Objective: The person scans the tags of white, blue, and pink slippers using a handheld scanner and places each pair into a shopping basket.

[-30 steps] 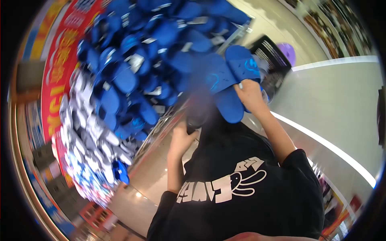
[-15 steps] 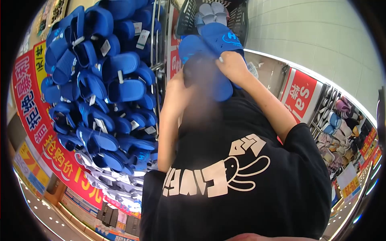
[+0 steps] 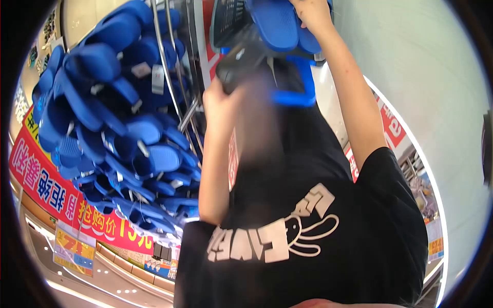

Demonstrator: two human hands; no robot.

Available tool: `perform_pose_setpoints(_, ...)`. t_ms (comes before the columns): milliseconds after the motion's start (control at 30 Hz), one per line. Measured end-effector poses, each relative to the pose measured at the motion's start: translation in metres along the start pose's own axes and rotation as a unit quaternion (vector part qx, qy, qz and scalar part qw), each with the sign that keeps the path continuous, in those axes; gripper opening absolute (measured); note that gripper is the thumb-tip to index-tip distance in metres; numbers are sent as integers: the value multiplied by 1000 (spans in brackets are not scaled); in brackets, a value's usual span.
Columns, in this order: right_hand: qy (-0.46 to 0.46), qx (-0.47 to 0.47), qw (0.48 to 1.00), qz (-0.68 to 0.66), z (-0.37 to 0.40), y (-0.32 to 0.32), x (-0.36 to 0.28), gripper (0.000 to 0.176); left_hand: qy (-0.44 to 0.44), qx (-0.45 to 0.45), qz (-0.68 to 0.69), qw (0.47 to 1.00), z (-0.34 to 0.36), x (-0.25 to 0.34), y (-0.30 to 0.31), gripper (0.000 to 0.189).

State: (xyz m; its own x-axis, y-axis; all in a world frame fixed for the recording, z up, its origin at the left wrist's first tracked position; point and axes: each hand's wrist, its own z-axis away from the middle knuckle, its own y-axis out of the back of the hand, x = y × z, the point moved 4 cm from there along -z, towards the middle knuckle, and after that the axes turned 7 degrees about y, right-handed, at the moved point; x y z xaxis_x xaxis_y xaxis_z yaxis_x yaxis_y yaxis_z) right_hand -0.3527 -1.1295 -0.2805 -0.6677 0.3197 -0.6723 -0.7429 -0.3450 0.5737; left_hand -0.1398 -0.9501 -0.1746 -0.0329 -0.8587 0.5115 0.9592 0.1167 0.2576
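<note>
My right hand (image 3: 314, 14) grips a pair of blue slippers (image 3: 277, 28) at the top of the view, their ribbed footbeds partly showing. Lower and further left, my left hand (image 3: 221, 100) is wrapped round a dark object (image 3: 240, 64), too blurred to identify. Just right of that object is a bright blue frame (image 3: 295, 97), below the slippers. Behind the slippers, a dark plastic basket (image 3: 226, 23) is partly hidden by them.
Many blue slippers (image 3: 159, 156) hang with tags on a rack on the left. Metal rails (image 3: 172, 61) stand beside them. Red and yellow sale signs (image 3: 102, 220) curve below. A pale wall (image 3: 411, 56) is on the right.
My right hand has moved up and away with the blue slippers, uncovering the blue frame. My left hand has shifted slightly left with the dark object. The view has tilted.
</note>
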Motion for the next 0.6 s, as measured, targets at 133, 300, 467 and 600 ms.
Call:
perform_pose_setpoints(133, 111, 79, 983, 121, -116, -55, 82, 28, 37, -32, 78, 996, -5, -7, 10, 34)
perform_pose_setpoints(300, -6, 8, 995, 100, -159, -142, 171, 32, 12, -59, 270, 961, -17, -5, 10, 44)
perform_pose_setpoints(467, -80, -22, 990, 111, -165, -176, 200, 31, 49, -68, 314, 946, -18, -17, 14, 65)
perform_pose_setpoints(600, -72, -21, 994, 81, -183, -181, 209, 34, 53, -64, 336, 938, -22, -14, 15, 62)
